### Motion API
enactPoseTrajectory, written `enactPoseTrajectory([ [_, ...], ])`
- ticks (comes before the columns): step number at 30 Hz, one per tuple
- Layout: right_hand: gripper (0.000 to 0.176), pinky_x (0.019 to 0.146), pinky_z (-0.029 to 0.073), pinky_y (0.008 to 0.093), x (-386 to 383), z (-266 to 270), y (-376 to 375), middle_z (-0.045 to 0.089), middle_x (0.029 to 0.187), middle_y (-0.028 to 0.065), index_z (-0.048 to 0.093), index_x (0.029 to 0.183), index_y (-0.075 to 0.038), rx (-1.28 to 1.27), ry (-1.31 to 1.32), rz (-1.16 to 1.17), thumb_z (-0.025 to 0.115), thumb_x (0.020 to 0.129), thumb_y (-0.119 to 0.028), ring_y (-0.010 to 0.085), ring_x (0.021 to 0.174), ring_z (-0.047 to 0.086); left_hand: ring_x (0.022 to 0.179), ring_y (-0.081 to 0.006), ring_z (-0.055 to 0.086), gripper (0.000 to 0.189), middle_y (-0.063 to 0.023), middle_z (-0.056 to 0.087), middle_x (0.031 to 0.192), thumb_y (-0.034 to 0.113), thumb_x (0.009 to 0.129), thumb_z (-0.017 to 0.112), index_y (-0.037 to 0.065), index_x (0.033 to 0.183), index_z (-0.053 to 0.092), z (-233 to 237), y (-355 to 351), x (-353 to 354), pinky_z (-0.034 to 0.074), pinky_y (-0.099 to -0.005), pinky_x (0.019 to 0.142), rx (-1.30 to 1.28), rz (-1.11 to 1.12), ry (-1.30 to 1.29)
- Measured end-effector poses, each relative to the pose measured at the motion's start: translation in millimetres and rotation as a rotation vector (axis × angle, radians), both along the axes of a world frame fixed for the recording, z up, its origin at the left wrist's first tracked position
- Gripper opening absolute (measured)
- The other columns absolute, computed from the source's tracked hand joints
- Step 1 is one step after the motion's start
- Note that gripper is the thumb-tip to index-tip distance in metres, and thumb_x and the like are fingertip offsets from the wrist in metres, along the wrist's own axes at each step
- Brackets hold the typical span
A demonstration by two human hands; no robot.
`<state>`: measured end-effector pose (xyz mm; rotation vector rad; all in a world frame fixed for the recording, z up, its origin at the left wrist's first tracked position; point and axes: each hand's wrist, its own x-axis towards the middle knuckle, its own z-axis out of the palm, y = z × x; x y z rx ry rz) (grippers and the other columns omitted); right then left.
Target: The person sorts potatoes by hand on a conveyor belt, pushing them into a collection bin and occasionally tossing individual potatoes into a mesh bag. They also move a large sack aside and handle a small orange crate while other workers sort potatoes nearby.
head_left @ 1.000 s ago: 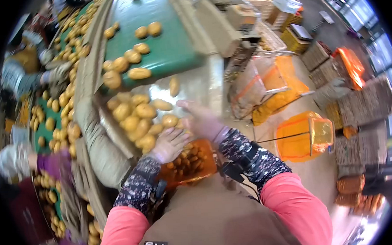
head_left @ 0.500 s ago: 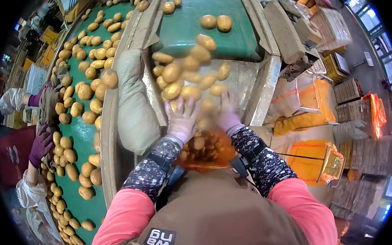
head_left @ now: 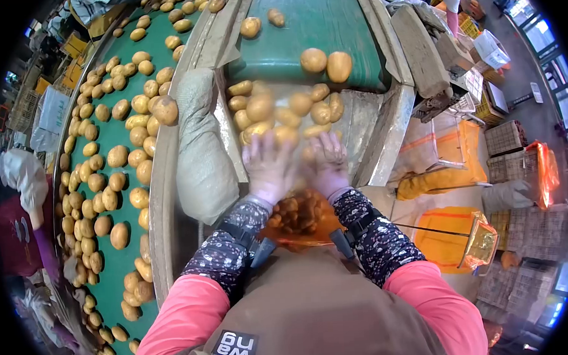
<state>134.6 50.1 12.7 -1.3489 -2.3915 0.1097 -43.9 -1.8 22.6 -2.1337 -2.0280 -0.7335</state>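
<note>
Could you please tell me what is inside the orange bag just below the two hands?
Potatoes lie piled in the orange bag. Only the upper ones show; whatever lies beneath them is hidden.

The left grip [head_left: 269, 168] and right grip [head_left: 329, 165] reach, slightly apart, over the chute's [head_left: 361, 125] near end, backs up, fingers [head_left: 336, 146] extended forward, forearms [head_left: 222, 248] converging.

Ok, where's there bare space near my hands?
The metal chute is bare between its potatoes and its right wall. The upper green belt is bare right of its two farthest potatoes. It's crowded on the chute's left, inside the orange bag and along the left belt.
</note>
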Motion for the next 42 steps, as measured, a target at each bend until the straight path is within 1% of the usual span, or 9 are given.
enactPoseTrajectory([
  [9,0.094,0.119,0.025,0.0421,-22.3,35.0,-20.2,0.027,0.153,0.0296,0.030,0.149,0.003,-0.253,0.171,-0.205,0.075,0.076,-0.035,0.0441,0.142,0.027,0.140,-0.0595,0.009,0.069,-0.0089,0.037,0.153,0.047,0.079,0.068,0.029,0.143,0.048,-9.5,-19.4,-20.3,0.010,-0.0729,0.111,-0.123,0.026,0.097],
  [12,0.096,0.120,0.024,0.0420,-17.7,35.4,-4.9,0.026,0.152,0.0321,0.027,0.150,0.005,0.264,-0.067,-0.174,0.075,0.076,-0.035,0.0434,0.143,0.026,0.140,-0.0552,0.017,0.065,-0.0084,0.043,0.148,0.046,0.081,0.066,0.029,0.141,0.049,-6.8,-15.6,-15.9,0.010,-0.0747,0.110,-0.177,-0.011,0.138],
  [14,0.096,0.120,0.024,0.0440,-15.0,28.5,1.7,0.025,0.153,0.0316,0.026,0.151,0.002,0.292,0.013,-0.127,0.075,0.077,-0.035,0.0442,0.144,0.024,0.139,-0.0456,0.030,0.062,-0.0076,0.047,0.144,0.043,0.082,0.064,0.028,0.140,0.050,-4.3,-21.4,-16.0,0.012,-0.0762,0.107,-0.253,-0.090,0.216],
  [19,0.090,0.118,0.022,0.0567,14.3,-4.9,-11.8,0.022,0.158,0.0251,0.027,0.155,-0.020,-0.457,0.163,-0.075,0.072,0.078,-0.032,0.0523,0.145,0.014,0.136,-0.0281,0.039,0.060,-0.0076,0.049,0.142,0.045,0.082,0.065,0.021,0.136,0.054,-47.4,-58.8,12.1,0.020,-0.0729,0.104,-0.145,-0.415,0.281],
  [21,0.087,0.116,0.020,0.0634,26.0,-23.3,-18.4,0.019,0.160,0.0205,0.029,0.154,-0.030,-0.119,0.062,-0.107,0.070,0.078,-0.032,0.0553,0.145,0.011,0.138,-0.0280,0.034,0.062,-0.0063,0.045,0.147,0.047,0.083,0.064,0.022,0.139,0.052,-42.5,-58.4,30.1,0.017,-0.0692,0.108,-0.097,-0.411,0.267],
  [24,0.089,0.116,0.019,0.0632,30.3,-16.3,-22.8,0.016,0.162,0.0174,0.027,0.155,-0.027,-0.191,-0.155,-0.155,0.071,0.077,-0.032,0.0517,0.147,0.010,0.144,-0.0415,0.021,0.066,-0.0084,0.035,0.153,0.045,0.084,0.064,0.020,0.143,0.049,-45.7,-53.1,43.6,0.014,-0.0645,0.114,0.211,-0.175,0.113],
  [28,0.092,0.117,0.021,0.0570,38.3,-17.1,-31.8,0.014,0.163,0.0183,0.027,0.155,-0.022,-0.221,-0.144,-0.135,0.072,0.075,-0.030,0.0475,0.146,0.016,0.146,-0.0528,0.007,0.071,-0.0287,0.014,0.158,0.046,0.088,0.061,0.013,0.148,0.042,-44.2,-28.9,42.9,0.015,-0.0597,0.117,-0.057,0.225,-0.086],
  [38,0.078,0.119,0.023,0.0497,37.1,18.3,2.4,0.027,0.157,0.0247,0.041,0.148,-0.014,-0.116,0.372,-0.042,0.071,0.077,-0.027,0.0500,0.142,0.024,0.133,-0.0452,0.035,0.063,-0.0178,0.043,0.146,0.044,0.079,0.067,0.017,0.134,0.056,-14.6,-25.0,36.1,0.031,-0.0576,0.107,-0.043,-0.174,0.073],
  [42,0.071,0.119,0.023,0.0510,30.5,17.8,6.7,0.035,0.153,0.0225,0.044,0.146,-0.015,-0.183,0.059,-0.028,0.067,0.080,-0.028,0.0503,0.142,0.024,0.136,-0.0390,0.039,0.057,-0.0220,0.047,0.140,0.040,0.081,0.066,0.012,0.131,0.057,-19.1,-23.9,31.4,0.033,-0.0554,0.107,-0.178,-0.436,0.121],
])
